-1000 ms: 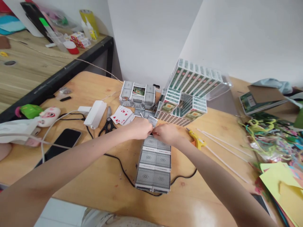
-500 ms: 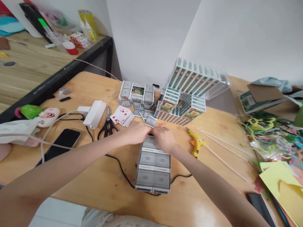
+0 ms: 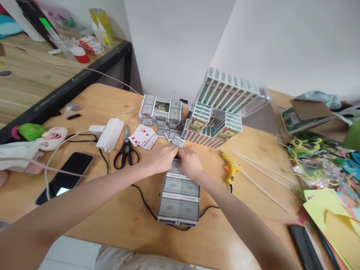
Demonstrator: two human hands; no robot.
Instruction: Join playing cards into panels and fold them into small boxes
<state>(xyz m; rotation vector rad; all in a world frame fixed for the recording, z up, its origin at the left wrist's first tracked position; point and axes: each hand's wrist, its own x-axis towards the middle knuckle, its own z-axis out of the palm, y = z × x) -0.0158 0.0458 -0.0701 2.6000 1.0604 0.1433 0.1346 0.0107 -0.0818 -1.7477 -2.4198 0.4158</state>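
Observation:
My left hand [image 3: 164, 157] and my right hand [image 3: 190, 163] meet with fingertips closed at the far end of a long block covered in grey-backed playing cards [image 3: 179, 204]. A grey-backed playing card [image 3: 177, 141] sticks up tilted just past my fingers, its lower edge pinched between them. My hands hide the far end of the block. Beyond lie several loose cards, and a fanned pile of face-up playing cards [image 3: 143, 135] rests to the left. Black-handled scissors [image 3: 126, 152] lie near my left forearm. To the right of my right hand is a yellow glue gun [image 3: 232, 168].
Behind my hands stand a card-covered structure [image 3: 161, 111] and a stack of green-and-white card boxes [image 3: 216, 122]. White glue sticks [image 3: 264, 187] lie to the right, beside tangled coloured strips [image 3: 317, 161]. A phone [image 3: 70, 172], white adapter [image 3: 110, 134] and cables are on the left.
The whole view has shifted slightly, so things appear a little further left and up. A bright patch now shows on the phone. My hands keep the same closed pose at the block's far end.

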